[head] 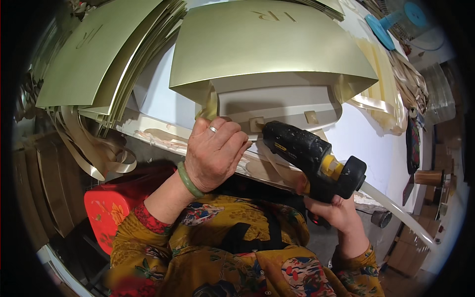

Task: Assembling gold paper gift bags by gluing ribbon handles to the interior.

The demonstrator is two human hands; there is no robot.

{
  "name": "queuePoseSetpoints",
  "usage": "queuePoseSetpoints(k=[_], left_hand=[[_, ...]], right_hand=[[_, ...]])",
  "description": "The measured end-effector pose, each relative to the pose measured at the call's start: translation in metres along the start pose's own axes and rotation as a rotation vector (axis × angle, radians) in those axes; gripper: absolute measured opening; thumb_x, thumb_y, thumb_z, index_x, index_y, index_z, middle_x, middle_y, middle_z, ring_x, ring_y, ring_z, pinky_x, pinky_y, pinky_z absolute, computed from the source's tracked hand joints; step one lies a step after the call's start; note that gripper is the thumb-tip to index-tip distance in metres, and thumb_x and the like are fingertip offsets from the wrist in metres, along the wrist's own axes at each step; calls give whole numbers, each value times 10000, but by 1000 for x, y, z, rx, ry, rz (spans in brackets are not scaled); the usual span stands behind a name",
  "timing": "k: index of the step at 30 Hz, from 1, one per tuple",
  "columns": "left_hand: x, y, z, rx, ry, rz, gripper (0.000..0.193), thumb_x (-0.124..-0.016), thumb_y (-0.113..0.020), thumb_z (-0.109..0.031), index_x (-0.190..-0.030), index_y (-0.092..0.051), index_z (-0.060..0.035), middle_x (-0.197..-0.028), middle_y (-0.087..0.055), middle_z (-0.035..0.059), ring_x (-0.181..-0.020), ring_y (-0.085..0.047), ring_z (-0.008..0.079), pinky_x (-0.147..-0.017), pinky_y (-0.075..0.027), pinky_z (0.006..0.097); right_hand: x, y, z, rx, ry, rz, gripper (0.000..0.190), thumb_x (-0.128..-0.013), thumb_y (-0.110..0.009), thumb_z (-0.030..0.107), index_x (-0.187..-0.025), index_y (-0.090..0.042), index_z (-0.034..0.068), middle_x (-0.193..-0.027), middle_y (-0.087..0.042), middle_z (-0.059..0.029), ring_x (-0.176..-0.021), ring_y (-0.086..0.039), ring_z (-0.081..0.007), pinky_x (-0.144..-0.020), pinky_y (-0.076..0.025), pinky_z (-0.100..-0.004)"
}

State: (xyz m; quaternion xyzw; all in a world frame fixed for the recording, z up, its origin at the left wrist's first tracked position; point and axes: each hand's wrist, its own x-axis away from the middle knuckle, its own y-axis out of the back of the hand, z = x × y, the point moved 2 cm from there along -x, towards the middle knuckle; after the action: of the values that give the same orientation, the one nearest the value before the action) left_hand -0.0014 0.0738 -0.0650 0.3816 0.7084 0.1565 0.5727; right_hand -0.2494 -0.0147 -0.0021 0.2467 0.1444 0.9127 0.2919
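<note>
A gold paper bag (274, 48) lies on its side before me, its mouth towards me and its pale inside showing. My left hand (217, 152), with a ring and a green bangle, is closed at the left of the mouth, on the near edge; its fingertips are partly hidden. My right hand (334, 211) grips a black and yellow hot glue gun (297, 148). The gun's nozzle is at a small beige square patch (256, 124) on the inner near panel. A second patch (311, 117) sits farther right. A translucent glue stick (399, 213) sticks out behind the gun.
Stacked gold bags (92, 52) with hanging satin ribbons (100, 163) stand at the left. Yellowish strips (378, 81) and bundled ribbons (410, 80) lie at the right of the white table (365, 148). A red stool (107, 211) is by my left arm. Cardboard boxes (413, 241) are at the lower right.
</note>
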Motion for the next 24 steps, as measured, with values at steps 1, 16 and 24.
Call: queuePoseSetpoints(k=[1,16,24], left_hand=[[0,0,0,6,4,-13,218,-755,-793,-85,-941,-680,-73,-885,-625,31,-797,-605,221,-720,-370,362],[-2,-2,-2,-61,5,98,257,-723,-677,-62,-978,-679,-91,-929,-608,13,-865,-605,204,-760,-391,364],[-3,0,-2,-46,8,100,229,-727,-649,-66,-956,-659,-75,-904,-586,18,-860,-589,204,-791,-413,360]], right_hand=[[0,0,-1,-72,-32,-12,490,-720,-687,-36,-1203,-628,25,-1013,-673,-39,-977,-647,-167,-899,-515,-330],[-6,7,34,-616,-91,-143,475,-649,-640,-5,-1119,-661,-65,-1084,-711,-126,-1008,-663,-185,-895,-516,-288],[-48,-11,53,-797,-176,-110,478,-669,-585,-83,-1145,-632,-83,-990,-710,-132,-884,-669,-173,-789,-525,-264]])
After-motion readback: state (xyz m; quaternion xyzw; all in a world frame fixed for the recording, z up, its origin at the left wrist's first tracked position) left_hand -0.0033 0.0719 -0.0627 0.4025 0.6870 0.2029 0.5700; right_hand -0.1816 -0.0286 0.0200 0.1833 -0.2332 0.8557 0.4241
